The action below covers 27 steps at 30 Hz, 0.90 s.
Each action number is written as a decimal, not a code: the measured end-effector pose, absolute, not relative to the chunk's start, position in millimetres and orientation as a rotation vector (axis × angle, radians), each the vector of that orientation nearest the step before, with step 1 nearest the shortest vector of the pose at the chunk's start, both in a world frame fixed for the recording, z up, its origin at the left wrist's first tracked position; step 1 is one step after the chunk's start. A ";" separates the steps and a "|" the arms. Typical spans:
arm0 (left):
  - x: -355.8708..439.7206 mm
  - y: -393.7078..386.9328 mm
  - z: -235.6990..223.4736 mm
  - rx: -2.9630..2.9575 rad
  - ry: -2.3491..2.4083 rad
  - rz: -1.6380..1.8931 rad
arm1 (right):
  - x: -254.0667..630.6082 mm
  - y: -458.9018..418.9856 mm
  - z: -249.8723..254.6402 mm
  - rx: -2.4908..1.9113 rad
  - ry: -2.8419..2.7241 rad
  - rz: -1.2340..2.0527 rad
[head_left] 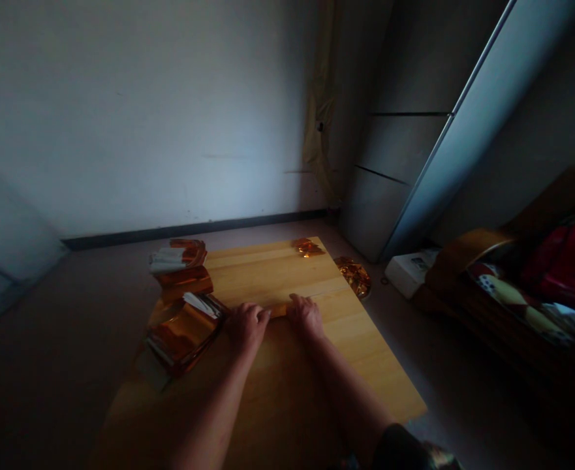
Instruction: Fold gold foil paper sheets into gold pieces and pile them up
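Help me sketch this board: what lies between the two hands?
In the head view, a narrow orange roll lies between the left hand and the right hand, on the pale wooden board.

Dim scene: soft light pools on the pale wall [228,176], foil [184,333] glints orange, the desk [267,391] darkens nearby, and edges bow.
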State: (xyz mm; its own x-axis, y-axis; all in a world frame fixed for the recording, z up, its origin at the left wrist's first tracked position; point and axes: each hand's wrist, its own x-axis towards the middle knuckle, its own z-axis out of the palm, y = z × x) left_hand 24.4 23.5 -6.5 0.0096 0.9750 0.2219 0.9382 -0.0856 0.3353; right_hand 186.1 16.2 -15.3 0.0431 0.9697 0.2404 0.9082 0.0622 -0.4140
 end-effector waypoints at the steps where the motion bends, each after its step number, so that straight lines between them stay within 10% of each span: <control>1: 25.4 23.6 -5.4 2.153 2.068 0.600 | 186.0 16.1 -15.4 -1.868 -1.900 0.173; 27: 32.5 16.6 -0.7 2.208 2.131 0.367 | 188.4 22.0 -16.9 -1.966 -1.974 0.173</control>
State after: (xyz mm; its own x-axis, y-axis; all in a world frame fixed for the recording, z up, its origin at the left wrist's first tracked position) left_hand 32.5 16.6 -0.7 0.0214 0.9907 0.1342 0.9785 -0.0483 0.2004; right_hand 188.4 22.0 -16.9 0.0229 0.9871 0.1583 0.9445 0.0305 -0.3270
